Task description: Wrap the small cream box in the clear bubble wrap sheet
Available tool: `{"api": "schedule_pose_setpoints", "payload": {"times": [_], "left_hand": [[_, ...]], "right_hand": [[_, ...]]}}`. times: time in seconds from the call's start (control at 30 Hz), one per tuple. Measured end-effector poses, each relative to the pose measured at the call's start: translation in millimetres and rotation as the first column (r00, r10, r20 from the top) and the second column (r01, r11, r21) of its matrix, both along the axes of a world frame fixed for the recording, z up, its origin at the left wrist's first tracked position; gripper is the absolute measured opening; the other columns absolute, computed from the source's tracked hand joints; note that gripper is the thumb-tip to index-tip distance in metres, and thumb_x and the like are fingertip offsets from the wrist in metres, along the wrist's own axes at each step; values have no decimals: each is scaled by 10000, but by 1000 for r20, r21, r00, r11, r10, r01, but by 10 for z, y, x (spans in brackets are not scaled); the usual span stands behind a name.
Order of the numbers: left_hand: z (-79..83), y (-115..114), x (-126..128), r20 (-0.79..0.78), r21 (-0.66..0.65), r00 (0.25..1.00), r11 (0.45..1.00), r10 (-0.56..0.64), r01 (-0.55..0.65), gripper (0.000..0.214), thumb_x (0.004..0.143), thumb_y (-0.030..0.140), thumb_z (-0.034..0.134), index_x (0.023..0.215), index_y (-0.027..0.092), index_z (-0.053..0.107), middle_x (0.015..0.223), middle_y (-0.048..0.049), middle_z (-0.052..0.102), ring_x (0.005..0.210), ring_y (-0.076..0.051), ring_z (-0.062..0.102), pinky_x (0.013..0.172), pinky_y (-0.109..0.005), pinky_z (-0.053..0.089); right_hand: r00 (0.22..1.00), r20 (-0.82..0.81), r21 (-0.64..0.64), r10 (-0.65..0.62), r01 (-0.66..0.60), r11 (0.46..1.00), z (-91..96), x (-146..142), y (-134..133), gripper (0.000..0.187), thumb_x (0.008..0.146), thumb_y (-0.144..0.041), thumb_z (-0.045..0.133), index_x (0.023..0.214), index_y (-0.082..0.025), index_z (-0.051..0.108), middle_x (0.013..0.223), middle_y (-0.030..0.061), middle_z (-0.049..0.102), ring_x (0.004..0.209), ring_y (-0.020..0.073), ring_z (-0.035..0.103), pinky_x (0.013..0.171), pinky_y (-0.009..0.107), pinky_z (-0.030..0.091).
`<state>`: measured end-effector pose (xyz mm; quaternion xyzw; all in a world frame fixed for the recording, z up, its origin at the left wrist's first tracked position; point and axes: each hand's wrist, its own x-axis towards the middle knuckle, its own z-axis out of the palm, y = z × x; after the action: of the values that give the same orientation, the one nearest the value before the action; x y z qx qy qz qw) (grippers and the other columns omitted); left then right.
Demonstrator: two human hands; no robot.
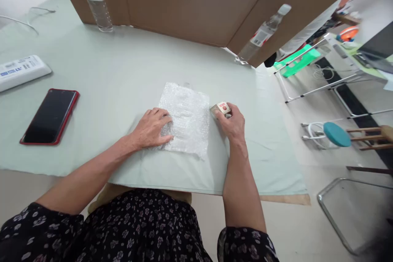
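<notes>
A sheet of bubble wrap (187, 118), perhaps a flat pouch, lies on the table in front of me. My left hand (153, 128) rests on its left edge with the fingers spread. Just beyond its right edge, my right hand (232, 122) grips a small box (222, 107) between thumb and fingers. The box is pale with a red mark on its top face. Part of it is hidden by my fingers, and it is held close to the tabletop.
A phone in a red case (50, 116) and a white device (23, 71) lie at left. Water bottles (101, 12) (260, 37) stand against a cardboard panel (184, 4) behind. The pale green cloth (123, 65) ends at the table's front edge. A teal stool (337, 134) stands at right.
</notes>
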<state>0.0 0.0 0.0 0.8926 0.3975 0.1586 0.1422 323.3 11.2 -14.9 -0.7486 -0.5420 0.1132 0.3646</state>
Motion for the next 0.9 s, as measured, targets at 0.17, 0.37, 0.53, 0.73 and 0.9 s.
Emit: {"api": "schedule_pose_setpoints", "payload": {"times": [0.17,0.37,0.53,0.73,0.9], "left_hand": [[17,-11,7,2,-5,1000,1000,18,-18,381,816,396,695,1126,177,667,1285,-154,620,1180,-341,528,963,-482,444],[31,-15,20,-3,3,1000,1000,27,-27,376,805,412,702,1106,190,668,1240,-141,628,1153,-335,531,951,-475,446],[35,-11,14,-17,7,1000,1000,17,-17,386,813,412,697,1108,164,663,1243,-151,629,1153,-342,533,948,-484,448],[39,-14,13,-19,17,1000,1000,15,-15,387,816,425,695,1110,176,659,1245,-150,621,1156,-345,530,942,-486,448],[61,-25,11,-33,36,999,999,34,-32,332,802,353,661,1080,170,666,1221,-152,631,1146,-347,534,929,-486,453]], "right_hand": [[1000,-1,171,17,-17,985,130,-166,-53,496,751,-467,672,1164,-193,676,1117,104,748,986,269,684,974,514,534],[962,-17,249,271,-259,933,265,-576,-182,496,836,-464,661,1278,-240,638,1273,88,712,1119,269,670,1007,485,529],[758,76,-13,648,-649,761,188,-912,-222,455,888,-325,643,1335,-246,613,1353,92,681,1249,283,629,1070,476,474],[733,39,-13,679,-679,734,148,-875,-203,492,892,-282,637,1380,-264,575,1381,85,660,1270,273,613,1081,476,467],[762,0,91,647,-645,759,171,-870,-223,452,897,-286,642,1347,-260,602,1360,83,668,1277,257,610,1099,457,470]]}}
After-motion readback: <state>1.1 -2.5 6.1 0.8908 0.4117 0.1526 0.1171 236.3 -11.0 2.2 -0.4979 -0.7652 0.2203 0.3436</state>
